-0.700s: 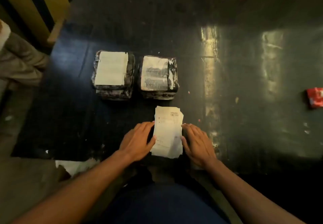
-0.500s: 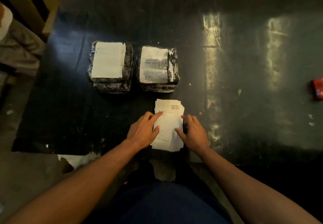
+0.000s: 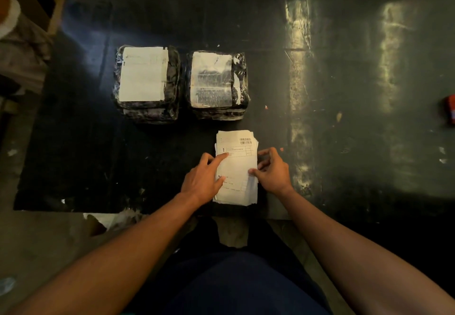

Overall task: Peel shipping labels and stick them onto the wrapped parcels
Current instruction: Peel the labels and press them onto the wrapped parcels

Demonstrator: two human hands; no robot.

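Stack of thin white paper shipping labels [image 3: 236, 167] on the dark table [image 3: 344, 93], just before two black plastic-wrapped parcels [image 3: 216, 84]. Left hand [image 3: 203, 180] presses it flat-fingered; right hand [image 3: 272, 170] pinches its right edge. Light, floppy sheets: best lifted at a corner.

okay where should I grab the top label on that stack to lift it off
Probably the top label's right edge, from the right: the sheets are fanned there, and the right hand's grip already pinches it while the left hand pins the stack flat.
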